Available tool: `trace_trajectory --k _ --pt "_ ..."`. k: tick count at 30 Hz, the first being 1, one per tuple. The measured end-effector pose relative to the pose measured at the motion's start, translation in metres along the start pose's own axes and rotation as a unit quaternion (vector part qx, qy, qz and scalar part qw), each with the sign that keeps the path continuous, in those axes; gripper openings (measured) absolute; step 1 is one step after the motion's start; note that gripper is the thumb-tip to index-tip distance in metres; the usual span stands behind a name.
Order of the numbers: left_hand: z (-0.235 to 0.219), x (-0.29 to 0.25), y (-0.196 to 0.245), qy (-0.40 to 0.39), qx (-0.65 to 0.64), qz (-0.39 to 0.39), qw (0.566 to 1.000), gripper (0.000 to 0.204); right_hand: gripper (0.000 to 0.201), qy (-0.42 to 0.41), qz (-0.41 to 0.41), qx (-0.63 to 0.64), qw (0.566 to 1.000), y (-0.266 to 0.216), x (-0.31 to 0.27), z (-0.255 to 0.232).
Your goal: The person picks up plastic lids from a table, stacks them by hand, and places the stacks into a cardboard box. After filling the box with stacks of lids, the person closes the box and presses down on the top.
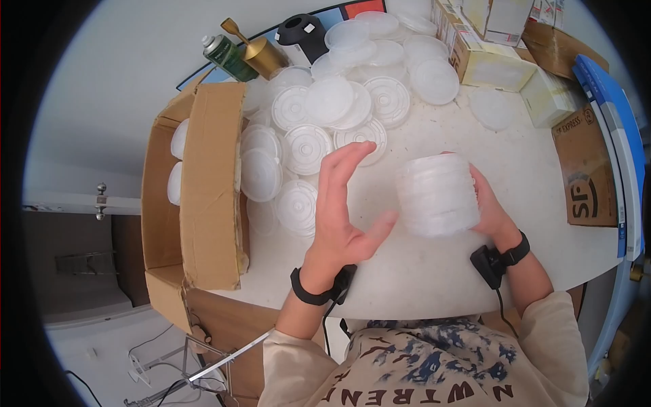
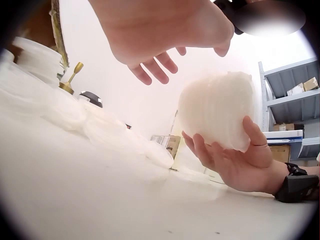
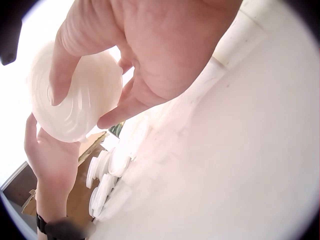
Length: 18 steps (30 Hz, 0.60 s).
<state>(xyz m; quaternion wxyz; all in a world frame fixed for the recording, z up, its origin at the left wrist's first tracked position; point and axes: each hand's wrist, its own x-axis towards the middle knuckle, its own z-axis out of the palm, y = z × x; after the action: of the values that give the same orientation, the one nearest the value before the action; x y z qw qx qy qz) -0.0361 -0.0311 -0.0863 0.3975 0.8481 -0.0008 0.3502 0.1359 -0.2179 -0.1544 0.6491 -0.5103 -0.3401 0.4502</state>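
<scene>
A thick stack of translucent round lids (image 1: 437, 195) is held on its side above the table by the right hand (image 1: 491, 207), whose fingers and thumb curl round its end, as the left wrist view also shows at the stack (image 2: 217, 111). To the left of the stack, the left hand (image 1: 346, 214) is raised with its fingers spread and holds nothing; a gap separates it from the lids in the head view. In the right wrist view the thumb lies across the face of the end lid (image 3: 75, 95).
Many loose lids (image 1: 329, 102) lie piled on the table's back and left. An opened cardboard box (image 1: 213, 183) with lids inside stands at the left. Behind are a spray can (image 1: 227, 54), a gold pot (image 1: 264, 57) and a black device (image 1: 302, 37); boxes (image 1: 583, 169) stand right.
</scene>
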Motion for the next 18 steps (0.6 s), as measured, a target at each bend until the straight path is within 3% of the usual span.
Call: trace_trajectory --k 2,3,5,6,8,9,11,12,14,18 --pt "-0.013 0.006 0.006 -0.009 0.060 -0.079 0.995 0.062 0.106 0.000 -0.008 -0.003 1.000 0.004 0.001 -0.002" --pt "-0.023 0.007 0.010 -0.012 0.060 -0.075 0.995 0.062 0.107 -0.002 -0.019 0.004 1.000 0.006 0.001 -0.002" --pt "-0.043 0.001 0.018 -0.063 0.151 -0.174 0.971 0.069 0.107 0.001 -0.031 0.012 0.999 0.007 0.000 -0.003" --pt "-0.047 -0.002 0.025 -0.067 0.150 -0.174 0.971 0.069 0.108 0.012 -0.025 0.008 1.000 0.007 -0.001 -0.002" --pt "-0.055 -0.009 0.037 -0.149 0.336 -0.216 0.904 0.076 0.108 0.022 -0.016 0.008 1.000 0.007 -0.001 -0.002" --pt "-0.056 -0.013 0.039 -0.152 0.338 -0.218 0.903 0.076 0.107 0.005 -0.015 0.005 1.000 0.004 0.000 -0.002" --pt "-0.058 -0.019 0.040 -0.249 0.389 -0.198 0.865 0.082 0.107 -0.013 -0.015 0.003 1.000 0.003 0.002 -0.001" --pt "-0.059 -0.022 0.039 -0.250 0.390 -0.198 0.864 0.082 0.107 -0.013 -0.016 0.003 1.000 0.003 0.002 0.000" --pt "-0.058 -0.030 0.033 -0.297 0.464 -0.191 0.813 0.090 0.106 -0.014 -0.016 0.000 1.000 0.002 0.002 0.000" --pt "-0.065 -0.034 0.021 -0.298 0.500 -0.165 0.796 0.097 0.105 -0.026 -0.020 0.014 0.999 0.000 0.003 0.000"
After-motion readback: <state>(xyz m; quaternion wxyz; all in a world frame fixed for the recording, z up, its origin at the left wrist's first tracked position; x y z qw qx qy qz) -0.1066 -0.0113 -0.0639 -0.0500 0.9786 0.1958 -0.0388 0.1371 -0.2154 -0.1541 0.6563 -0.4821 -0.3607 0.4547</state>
